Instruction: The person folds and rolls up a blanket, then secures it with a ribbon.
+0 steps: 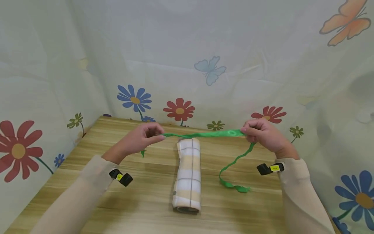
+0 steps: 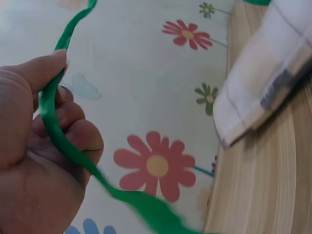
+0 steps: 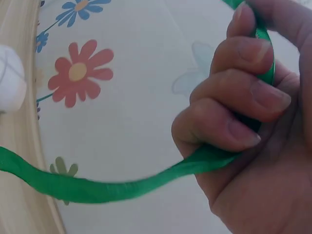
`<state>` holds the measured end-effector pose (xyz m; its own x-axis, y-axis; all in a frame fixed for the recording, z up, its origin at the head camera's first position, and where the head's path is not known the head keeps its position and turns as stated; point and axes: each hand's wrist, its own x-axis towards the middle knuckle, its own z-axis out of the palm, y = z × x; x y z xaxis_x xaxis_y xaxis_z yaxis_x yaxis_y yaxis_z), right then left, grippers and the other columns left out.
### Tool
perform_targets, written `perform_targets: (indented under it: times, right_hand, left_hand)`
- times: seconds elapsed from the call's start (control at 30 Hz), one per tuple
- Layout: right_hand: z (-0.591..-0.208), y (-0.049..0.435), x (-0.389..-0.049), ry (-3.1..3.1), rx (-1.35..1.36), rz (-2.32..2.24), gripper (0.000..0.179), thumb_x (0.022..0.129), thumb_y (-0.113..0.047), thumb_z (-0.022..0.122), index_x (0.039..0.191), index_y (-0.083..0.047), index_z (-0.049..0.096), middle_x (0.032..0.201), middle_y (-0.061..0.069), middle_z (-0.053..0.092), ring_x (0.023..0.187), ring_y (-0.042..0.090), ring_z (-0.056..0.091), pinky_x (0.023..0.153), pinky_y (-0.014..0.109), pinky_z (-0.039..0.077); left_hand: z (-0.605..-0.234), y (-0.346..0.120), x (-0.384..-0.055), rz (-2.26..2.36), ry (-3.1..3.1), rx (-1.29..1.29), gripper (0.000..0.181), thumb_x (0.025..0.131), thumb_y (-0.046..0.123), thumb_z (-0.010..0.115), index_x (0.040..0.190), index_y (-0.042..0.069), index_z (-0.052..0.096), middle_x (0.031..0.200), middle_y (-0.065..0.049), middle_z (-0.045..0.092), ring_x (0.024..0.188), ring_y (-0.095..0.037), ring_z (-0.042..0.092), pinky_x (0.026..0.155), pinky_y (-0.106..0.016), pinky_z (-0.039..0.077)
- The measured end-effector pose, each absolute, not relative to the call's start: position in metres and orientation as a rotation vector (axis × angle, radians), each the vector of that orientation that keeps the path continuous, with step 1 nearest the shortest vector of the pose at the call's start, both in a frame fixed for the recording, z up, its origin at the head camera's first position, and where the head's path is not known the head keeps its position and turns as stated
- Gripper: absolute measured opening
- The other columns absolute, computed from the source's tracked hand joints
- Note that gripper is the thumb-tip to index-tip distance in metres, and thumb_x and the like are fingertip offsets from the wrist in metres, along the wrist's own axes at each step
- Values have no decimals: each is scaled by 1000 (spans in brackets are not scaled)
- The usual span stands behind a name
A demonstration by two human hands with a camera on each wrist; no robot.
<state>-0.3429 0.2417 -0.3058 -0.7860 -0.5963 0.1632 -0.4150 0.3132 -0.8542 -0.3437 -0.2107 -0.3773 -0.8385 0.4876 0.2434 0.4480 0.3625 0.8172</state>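
Observation:
A green ribbon (image 1: 216, 133) is stretched between my two hands, above the far end of a rolled towel. My left hand (image 1: 144, 136) pinches it between thumb and finger, and a short tail hangs below. In the left wrist view the ribbon (image 2: 51, 114) runs across the curled fingers. My right hand (image 1: 264, 133) grips the other side; in the right wrist view the fingers (image 3: 234, 92) curl round the ribbon (image 3: 112, 191). A longer loose end trails from it down to the table. The white, beige and grey checked towel (image 1: 189, 175) lies lengthwise between my forearms.
The wooden table (image 1: 140, 195) carries the towel. A pale curtain (image 1: 163, 45) printed with flowers and butterflies stands close behind the table and at both sides. Each wrist wears a small black camera on a strap.

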Motion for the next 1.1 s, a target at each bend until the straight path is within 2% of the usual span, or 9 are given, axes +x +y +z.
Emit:
perform_targets:
  times: [0.23, 0.43, 0.5, 0.6, 0.7, 0.8, 0.9, 1.0, 1.1]
  right_hand:
    - [-329, 260, -360, 2493, -635, -1341, 51, 107, -32, 55, 70, -1, 38, 58, 2, 34, 55, 25, 30, 58, 40, 36]
    - [-351, 275, -370, 2370, -509, -1447, 50, 107, -32, 55, 70, -6, 34, 58, 0, 30, 56, 22, 24, 56, 40, 30]
    - [-356, 276, -372, 2334, -487, -1490, 49, 107, -31, 56, 70, -9, 34, 59, -1, 30, 56, 22, 23, 56, 40, 28]
    - [-360, 274, -375, 2322, -478, -1524, 48, 106, -32, 58, 69, -10, 35, 59, -1, 29, 56, 22, 23, 55, 39, 26]
    - [-362, 270, -377, 2324, -467, -1530, 49, 105, -33, 59, 70, -9, 35, 60, -1, 29, 56, 21, 23, 55, 38, 26]
    - [-362, 267, -379, 2322, -454, -1530, 48, 105, -33, 59, 70, -9, 37, 60, -1, 28, 57, 20, 23, 55, 37, 25]
    - [-362, 266, -381, 2328, -448, -1527, 48, 105, -33, 58, 70, -9, 37, 60, -2, 29, 56, 18, 24, 55, 38, 25]
    - [-361, 267, -381, 2323, -447, -1533, 47, 106, -31, 57, 70, -10, 36, 60, -2, 29, 56, 18, 23, 57, 41, 22]
    - [-361, 269, -381, 2316, -438, -1543, 47, 106, -30, 57, 69, -10, 36, 59, -3, 29, 55, 18, 24, 59, 44, 21]
  left_hand:
    - [-392, -232, -359, 1308, 2942, 1029, 7, 97, 8, 69, 103, 11, 68, 77, -1, 54, 65, -14, 45, 59, -26, 40]
    - [-401, -244, -366, 842, 3356, 1425, 27, 85, -9, 69, 86, 11, 51, 73, 4, 42, 65, -7, 39, 59, -25, 37]
    - [-404, -244, -367, 844, 3361, 1497, 29, 83, -11, 65, 82, 11, 45, 77, 2, 46, 69, -8, 44, 61, -26, 38]
    - [-411, -241, -372, 1093, 3173, 1403, 27, 85, -10, 59, 83, 10, 42, 88, -1, 54, 77, -10, 54, 64, -23, 45]
    - [-417, -239, -376, 1438, 2794, 1173, 21, 90, -10, 56, 90, 7, 43, 99, -8, 57, 85, -17, 60, 65, -24, 49]
    - [-420, -240, -379, 1601, 2467, 941, 15, 97, -2, 59, 107, 3, 49, 104, -12, 56, 84, -24, 60, 64, -29, 50]
    - [-422, -244, -381, 1559, 2376, 781, 22, 103, 18, 62, 123, 9, 59, 93, -10, 55, 72, -22, 52, 62, -34, 48]
    - [-422, -247, -381, 1441, 2467, 718, 24, 104, 36, 60, 114, 16, 68, 79, -6, 52, 62, -16, 44, 60, -33, 44]
    - [-424, -249, -381, 1391, 2557, 737, 19, 102, 33, 65, 103, 14, 70, 81, -6, 58, 67, -17, 50, 63, -31, 47]
